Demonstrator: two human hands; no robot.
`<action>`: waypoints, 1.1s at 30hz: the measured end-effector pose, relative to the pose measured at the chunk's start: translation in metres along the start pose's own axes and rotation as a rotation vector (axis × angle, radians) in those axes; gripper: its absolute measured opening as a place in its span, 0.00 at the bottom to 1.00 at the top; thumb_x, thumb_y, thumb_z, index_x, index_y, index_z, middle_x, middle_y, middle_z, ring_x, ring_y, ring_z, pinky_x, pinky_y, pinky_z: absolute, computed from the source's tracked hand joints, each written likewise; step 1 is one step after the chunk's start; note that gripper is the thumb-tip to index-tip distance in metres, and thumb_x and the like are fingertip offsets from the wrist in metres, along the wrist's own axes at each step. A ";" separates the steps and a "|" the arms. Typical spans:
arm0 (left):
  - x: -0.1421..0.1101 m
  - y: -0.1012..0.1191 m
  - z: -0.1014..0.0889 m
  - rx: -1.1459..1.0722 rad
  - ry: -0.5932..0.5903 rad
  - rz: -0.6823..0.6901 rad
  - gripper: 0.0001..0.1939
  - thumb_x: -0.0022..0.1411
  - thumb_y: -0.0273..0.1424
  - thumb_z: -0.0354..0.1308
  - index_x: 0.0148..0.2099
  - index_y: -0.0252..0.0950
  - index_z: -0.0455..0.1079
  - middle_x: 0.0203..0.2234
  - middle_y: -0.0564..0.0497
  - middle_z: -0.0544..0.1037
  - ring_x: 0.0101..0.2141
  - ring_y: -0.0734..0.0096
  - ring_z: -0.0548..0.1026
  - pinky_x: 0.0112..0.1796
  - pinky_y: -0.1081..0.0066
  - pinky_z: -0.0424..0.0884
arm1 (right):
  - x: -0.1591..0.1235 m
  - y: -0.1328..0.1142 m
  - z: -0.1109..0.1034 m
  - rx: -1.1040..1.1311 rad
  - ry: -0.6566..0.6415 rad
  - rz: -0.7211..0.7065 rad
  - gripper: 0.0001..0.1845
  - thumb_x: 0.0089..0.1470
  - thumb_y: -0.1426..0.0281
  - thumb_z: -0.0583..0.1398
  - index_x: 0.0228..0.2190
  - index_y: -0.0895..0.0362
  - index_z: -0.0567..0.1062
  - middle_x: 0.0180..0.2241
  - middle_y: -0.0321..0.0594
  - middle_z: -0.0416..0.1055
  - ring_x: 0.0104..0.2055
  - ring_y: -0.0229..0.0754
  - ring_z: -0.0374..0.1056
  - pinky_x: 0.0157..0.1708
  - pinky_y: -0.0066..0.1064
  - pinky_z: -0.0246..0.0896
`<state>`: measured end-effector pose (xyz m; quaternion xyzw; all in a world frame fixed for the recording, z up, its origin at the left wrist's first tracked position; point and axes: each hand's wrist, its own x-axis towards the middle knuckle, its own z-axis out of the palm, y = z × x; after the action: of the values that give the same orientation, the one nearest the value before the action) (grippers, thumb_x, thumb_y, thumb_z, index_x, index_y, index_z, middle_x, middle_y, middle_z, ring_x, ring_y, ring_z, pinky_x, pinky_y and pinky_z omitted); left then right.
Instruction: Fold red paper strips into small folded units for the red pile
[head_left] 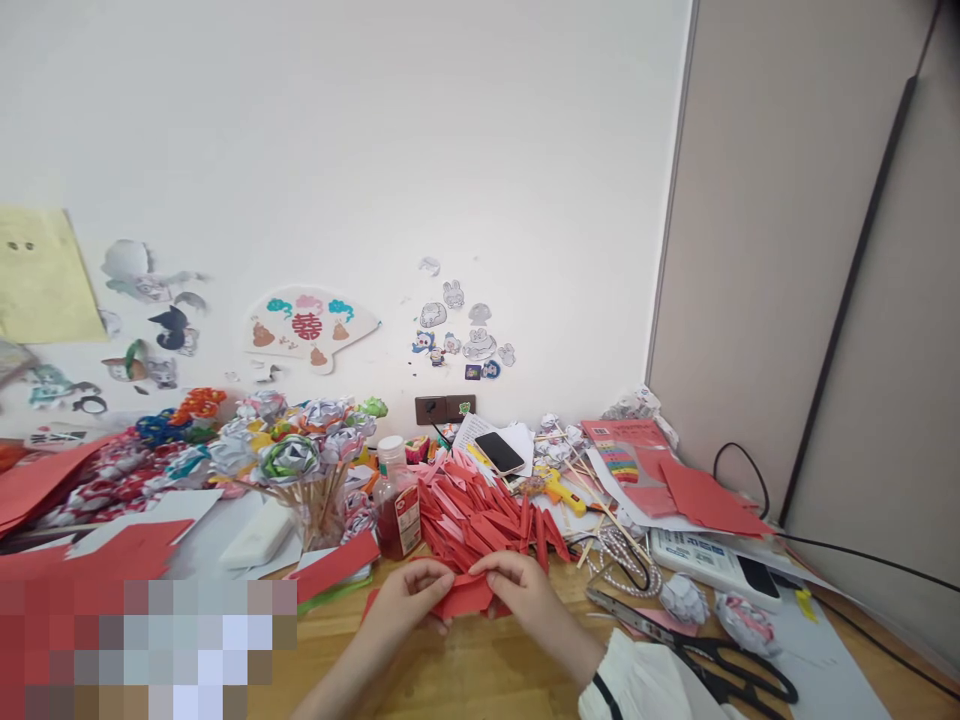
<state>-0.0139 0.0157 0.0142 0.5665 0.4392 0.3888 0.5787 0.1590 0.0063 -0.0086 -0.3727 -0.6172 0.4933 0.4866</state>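
Note:
Both my hands meet over a small piece of red paper [463,596] on the wooden table [480,670]. My left hand [409,598] pinches its left side with curled fingers. My right hand [525,590] grips the right side, fingers bent over the top edge. Just behind the hands lies a heap of folded red paper pieces [480,510]. A white sleeve and a dark wristband show on my right wrist.
A bottle of red liquid [395,512] stands left of the heap. Paper flowers on sticks [300,455] fill a cup. Black scissors [697,650] lie at the right, near a phone [499,452], a yellow glue gun [559,488] and red sheets [697,497].

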 end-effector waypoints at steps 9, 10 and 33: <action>-0.006 0.006 0.010 0.151 0.063 0.148 0.16 0.38 0.41 0.60 0.23 0.32 0.67 0.15 0.56 0.69 0.15 0.76 0.66 0.18 0.75 0.64 | -0.001 -0.004 0.001 -0.367 0.089 -0.163 0.10 0.45 0.65 0.57 0.27 0.59 0.73 0.28 0.40 0.70 0.31 0.40 0.64 0.31 0.28 0.57; -0.006 0.004 0.010 0.159 0.061 0.162 0.16 0.39 0.41 0.60 0.23 0.32 0.67 0.15 0.56 0.69 0.16 0.77 0.66 0.18 0.75 0.64 | -0.001 -0.004 0.001 -0.396 0.099 -0.169 0.10 0.45 0.66 0.57 0.26 0.59 0.73 0.28 0.40 0.70 0.31 0.40 0.64 0.31 0.28 0.56; -0.005 0.006 0.005 0.232 0.000 0.105 0.21 0.37 0.47 0.57 0.24 0.32 0.65 0.13 0.58 0.68 0.12 0.77 0.66 0.16 0.75 0.63 | -0.002 -0.006 -0.008 -0.236 -0.242 -0.066 0.20 0.48 0.57 0.52 0.21 0.62 0.68 0.19 0.31 0.55 0.21 0.31 0.50 0.20 0.22 0.44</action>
<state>-0.0107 0.0099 0.0201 0.6519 0.4508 0.3652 0.4883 0.1671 0.0049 -0.0025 -0.3448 -0.7367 0.4424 0.3777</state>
